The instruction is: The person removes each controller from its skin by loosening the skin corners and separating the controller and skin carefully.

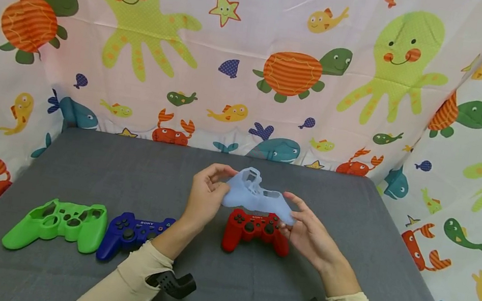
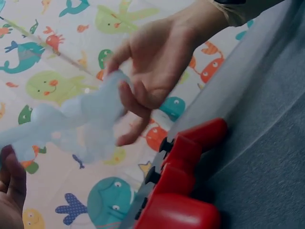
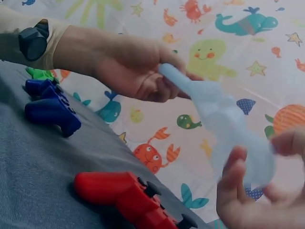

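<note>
A pale blue, translucent controller skin [image 1: 246,196] is held up between both hands above the table. My left hand [image 1: 208,195] pinches one end of it between thumb and fingers. At the other end, my right hand [image 1: 313,235] grips the tip of a handle, with the thumb on one side and fingers on the other, as the left wrist view shows. The skin's button openings are empty and it bends a little. Below it lies a red game controller [image 1: 233,231], sticks up, its top edge overlapped by the skin in the head view.
A bright green controller skin [image 1: 85,235] and a dark blue controller [image 1: 110,242] lie side by side at the left, the latter partly behind my left forearm. The grey tabletop [image 1: 248,295] ends at a hanging curtain [image 1: 243,68] printed with sea animals.
</note>
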The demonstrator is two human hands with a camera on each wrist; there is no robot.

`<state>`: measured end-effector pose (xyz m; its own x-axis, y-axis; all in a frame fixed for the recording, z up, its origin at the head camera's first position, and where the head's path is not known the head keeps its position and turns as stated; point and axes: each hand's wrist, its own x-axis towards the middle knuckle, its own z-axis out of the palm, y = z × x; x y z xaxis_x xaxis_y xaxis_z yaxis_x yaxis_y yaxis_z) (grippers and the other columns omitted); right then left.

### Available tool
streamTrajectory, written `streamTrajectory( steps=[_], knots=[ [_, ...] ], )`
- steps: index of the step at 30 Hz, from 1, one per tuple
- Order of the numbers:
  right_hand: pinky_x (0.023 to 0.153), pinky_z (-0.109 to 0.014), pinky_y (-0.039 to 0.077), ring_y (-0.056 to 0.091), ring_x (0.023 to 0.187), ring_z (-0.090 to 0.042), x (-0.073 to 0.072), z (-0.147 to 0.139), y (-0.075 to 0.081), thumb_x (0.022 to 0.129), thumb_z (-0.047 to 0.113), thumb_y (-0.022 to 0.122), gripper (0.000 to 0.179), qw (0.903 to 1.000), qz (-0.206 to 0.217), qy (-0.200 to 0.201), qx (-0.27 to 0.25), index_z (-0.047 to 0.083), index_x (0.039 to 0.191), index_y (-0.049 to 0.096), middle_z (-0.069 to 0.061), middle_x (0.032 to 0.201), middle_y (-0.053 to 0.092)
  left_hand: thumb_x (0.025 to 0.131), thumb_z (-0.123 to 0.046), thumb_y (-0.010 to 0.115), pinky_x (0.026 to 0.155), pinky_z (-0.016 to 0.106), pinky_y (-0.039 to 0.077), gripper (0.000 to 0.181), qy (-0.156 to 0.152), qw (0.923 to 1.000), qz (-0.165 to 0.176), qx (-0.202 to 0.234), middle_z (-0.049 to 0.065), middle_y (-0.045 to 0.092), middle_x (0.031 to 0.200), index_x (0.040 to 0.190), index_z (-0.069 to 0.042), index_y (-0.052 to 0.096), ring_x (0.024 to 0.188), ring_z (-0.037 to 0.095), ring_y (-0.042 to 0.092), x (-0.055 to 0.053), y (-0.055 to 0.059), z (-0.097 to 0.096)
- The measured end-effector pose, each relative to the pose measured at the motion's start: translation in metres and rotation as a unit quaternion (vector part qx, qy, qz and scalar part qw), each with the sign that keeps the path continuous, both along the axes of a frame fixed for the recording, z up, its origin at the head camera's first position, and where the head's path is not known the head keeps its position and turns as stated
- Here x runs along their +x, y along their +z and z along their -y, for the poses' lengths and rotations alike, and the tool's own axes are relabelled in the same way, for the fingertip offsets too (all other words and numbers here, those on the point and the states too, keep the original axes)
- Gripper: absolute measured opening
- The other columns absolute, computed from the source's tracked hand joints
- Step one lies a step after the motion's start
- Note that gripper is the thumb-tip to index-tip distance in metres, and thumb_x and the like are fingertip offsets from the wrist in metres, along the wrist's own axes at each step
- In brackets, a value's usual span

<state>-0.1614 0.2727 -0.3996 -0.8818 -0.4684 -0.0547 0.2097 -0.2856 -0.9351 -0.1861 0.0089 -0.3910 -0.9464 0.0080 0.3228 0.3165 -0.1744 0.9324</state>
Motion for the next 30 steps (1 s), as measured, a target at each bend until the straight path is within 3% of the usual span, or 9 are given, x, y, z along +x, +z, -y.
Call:
streamTrajectory(
  steps=[3,5,8,11,14,16,19,25,30],
  knots=[
    [0.081,-0.02,0.046,0.057,0.086,-0.009,-0.001,0.001,-0.003,0.109,0.012,0.041,0.04,0.9987,0.009,-0.047,0.02,0.016,0.147,0.027,0.003,0.105,0.056,0.085,0.015,0.045,0.048,0.021,0.029,0.038,-0.027,0.9995,-0.013,-0.012,0.023,0.064,0.123,0.118,0.004,0.061,0.046,0.007,0.031,0.0,0.002,0.001],
    [0.078,-0.019,0.045,0.058,0.087,-0.007,-0.002,0.001,-0.004,0.107,0.006,0.044,0.045,0.9963,-0.011,-0.077,0.037,0.019,0.147,0.027,0.003,0.104,0.059,0.085,0.015,0.044,0.05,0.021,0.031,0.044,-0.06,0.9977,-0.008,-0.03,0.022,0.062,0.128,0.124,0.001,0.058,0.048,0.007,0.036,0.0,0.002,0.002],
    [0.079,-0.018,0.047,0.06,0.094,-0.006,-0.001,-0.002,-0.003,0.103,-0.002,0.048,0.058,0.9901,-0.071,-0.101,0.066,0.022,0.151,0.025,0.004,0.116,0.06,0.084,0.016,0.043,0.053,0.021,0.031,0.059,-0.124,0.9909,0.015,-0.051,0.023,0.056,0.142,0.139,-0.005,0.049,0.051,0.007,0.036,-0.002,0.0,0.004],
    [0.083,-0.017,0.051,0.061,0.103,-0.007,0.0,-0.006,0.0,0.101,-0.006,0.05,0.068,0.9775,-0.152,-0.104,0.103,0.018,0.157,0.021,0.001,0.129,0.054,0.084,0.018,0.043,0.056,0.022,0.032,0.076,-0.192,0.9781,0.049,-0.063,0.022,0.048,0.153,0.152,-0.013,0.037,0.054,0.008,0.033,-0.003,-0.002,0.008],
    [0.087,-0.018,0.053,0.062,0.109,-0.008,0.0,-0.01,0.003,0.1,-0.009,0.049,0.07,0.9614,-0.227,-0.091,0.127,0.012,0.16,0.021,-0.003,0.135,0.05,0.085,0.018,0.044,0.066,0.024,0.04,0.085,-0.241,0.9646,0.08,-0.071,0.022,0.047,0.154,0.158,-0.022,0.027,0.067,0.006,0.05,-0.005,-0.003,0.012],
    [0.088,-0.018,0.054,0.062,0.109,-0.008,0.0,-0.013,0.006,0.099,-0.012,0.048,0.069,0.9536,-0.257,-0.081,0.135,0.008,0.16,0.022,-0.004,0.134,0.05,0.087,0.016,0.046,0.074,0.027,0.046,0.085,-0.253,0.9596,0.092,-0.08,0.023,0.051,0.15,0.158,-0.026,0.026,0.084,0.012,0.061,-0.005,-0.003,0.013],
    [0.087,-0.019,0.055,0.063,0.108,-0.007,0.001,-0.016,0.01,0.1,-0.009,0.05,0.062,0.9475,-0.267,-0.077,0.159,0.003,0.157,0.03,-0.001,0.131,0.055,0.092,0.009,0.05,0.081,0.03,0.048,0.075,-0.247,0.9598,0.092,-0.096,0.021,0.054,0.145,0.156,-0.026,0.032,0.105,0.019,0.063,-0.005,-0.002,0.013],
    [0.085,-0.021,0.057,0.064,0.103,-0.007,0.002,-0.019,0.013,0.101,0.001,0.056,0.055,0.9375,-0.258,-0.079,0.22,0.002,0.153,0.038,0.001,0.124,0.059,0.098,0.002,0.054,0.079,0.027,0.055,0.056,-0.233,0.9639,0.068,-0.11,0.023,0.058,0.135,0.151,-0.015,0.046,0.104,0.018,0.067,-0.004,0.0,0.013],
    [0.082,-0.019,0.055,0.061,0.104,-0.003,0.0,-0.025,0.013,0.102,0.0,0.053,0.056,0.9292,-0.275,-0.046,0.243,0.004,0.155,0.036,-0.006,0.137,0.052,0.098,0.004,0.056,0.08,0.028,0.057,0.059,-0.213,0.9679,0.055,-0.122,0.024,0.062,0.121,0.152,-0.017,0.045,0.09,0.016,0.069,-0.006,-0.001,0.013]
  ],
)
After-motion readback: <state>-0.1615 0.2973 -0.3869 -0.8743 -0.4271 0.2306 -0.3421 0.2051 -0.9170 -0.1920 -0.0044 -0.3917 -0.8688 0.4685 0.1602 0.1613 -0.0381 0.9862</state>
